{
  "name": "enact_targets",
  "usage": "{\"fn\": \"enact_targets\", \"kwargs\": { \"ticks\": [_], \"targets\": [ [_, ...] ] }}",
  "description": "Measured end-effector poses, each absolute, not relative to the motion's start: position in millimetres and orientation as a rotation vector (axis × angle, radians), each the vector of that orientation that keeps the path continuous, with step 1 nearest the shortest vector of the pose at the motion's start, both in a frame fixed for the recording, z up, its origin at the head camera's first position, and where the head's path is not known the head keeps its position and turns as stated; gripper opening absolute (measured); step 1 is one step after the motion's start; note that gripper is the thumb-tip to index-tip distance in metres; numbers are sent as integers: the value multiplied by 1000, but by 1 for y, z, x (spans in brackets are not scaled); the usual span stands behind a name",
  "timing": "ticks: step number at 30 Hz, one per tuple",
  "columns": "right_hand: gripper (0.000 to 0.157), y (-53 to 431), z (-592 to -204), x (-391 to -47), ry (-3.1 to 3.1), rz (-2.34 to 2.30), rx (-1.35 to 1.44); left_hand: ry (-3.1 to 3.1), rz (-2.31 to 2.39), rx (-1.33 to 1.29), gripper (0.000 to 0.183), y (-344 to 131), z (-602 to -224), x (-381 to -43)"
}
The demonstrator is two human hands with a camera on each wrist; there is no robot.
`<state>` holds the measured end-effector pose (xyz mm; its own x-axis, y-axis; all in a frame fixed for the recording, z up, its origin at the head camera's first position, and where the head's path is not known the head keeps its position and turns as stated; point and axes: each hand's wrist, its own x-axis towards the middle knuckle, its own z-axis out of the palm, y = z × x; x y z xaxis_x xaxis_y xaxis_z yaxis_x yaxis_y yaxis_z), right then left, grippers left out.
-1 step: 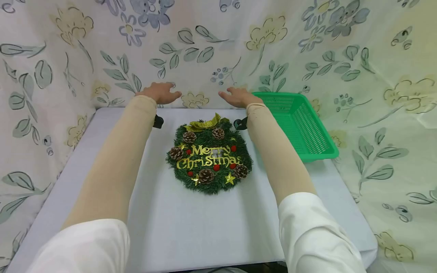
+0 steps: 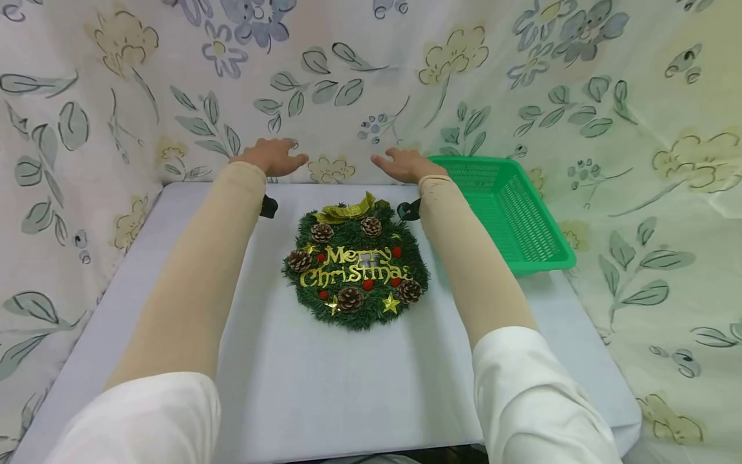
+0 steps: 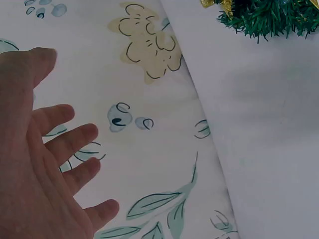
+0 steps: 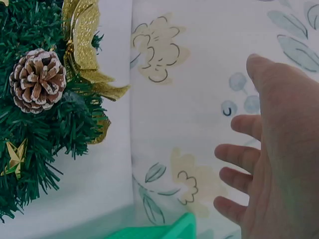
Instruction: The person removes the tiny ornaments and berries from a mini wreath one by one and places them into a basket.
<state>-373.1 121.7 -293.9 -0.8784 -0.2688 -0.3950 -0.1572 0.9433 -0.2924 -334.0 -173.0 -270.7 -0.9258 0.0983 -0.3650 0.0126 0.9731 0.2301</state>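
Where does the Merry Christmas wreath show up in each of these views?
Head: the Merry Christmas wreath lies in full near the picture's middle.
Left wrist: only a small part shows, cut off at the top right corner.
Right wrist: part shows at upper left, cut off by the frame.
Shared landmark: the white tabletop meeting the floral backdrop.

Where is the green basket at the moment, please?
In the head view, the green basket sits at the far right of the table, to the right of the wreath, its left side partly behind the right forearm.
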Motion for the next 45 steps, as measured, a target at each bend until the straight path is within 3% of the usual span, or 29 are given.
{"fn": "enact_targets", "kwargs": {
  "ticks": [6,10,17,25,32,39,45],
  "targets": [
    [78,123,-292,-372,2686,-432,-391,2779,511,231,75,-179,-278,-336],
    [71,130,-285,-361,2688,-640,-506,2758,897,360,66,-188,-289,-315],
    [47,156,-273,-295,2701,-1098,-713,2805,1355,396,51,-210,-320,-250],
    [30,155,-303,-226,2594,-1313,-855,2807,1488,444,34,-207,-380,-204],
    [29,137,-350,-216,2496,-1280,-911,2693,1706,428,30,-192,-432,-199],
    [29,120,-382,-209,2375,-1328,-894,2383,2363,119,17,-199,-476,-192],
    [35,105,-393,-214,2226,-1347,-888,2228,2428,71,35,-197,-496,-189]
  ]
}}
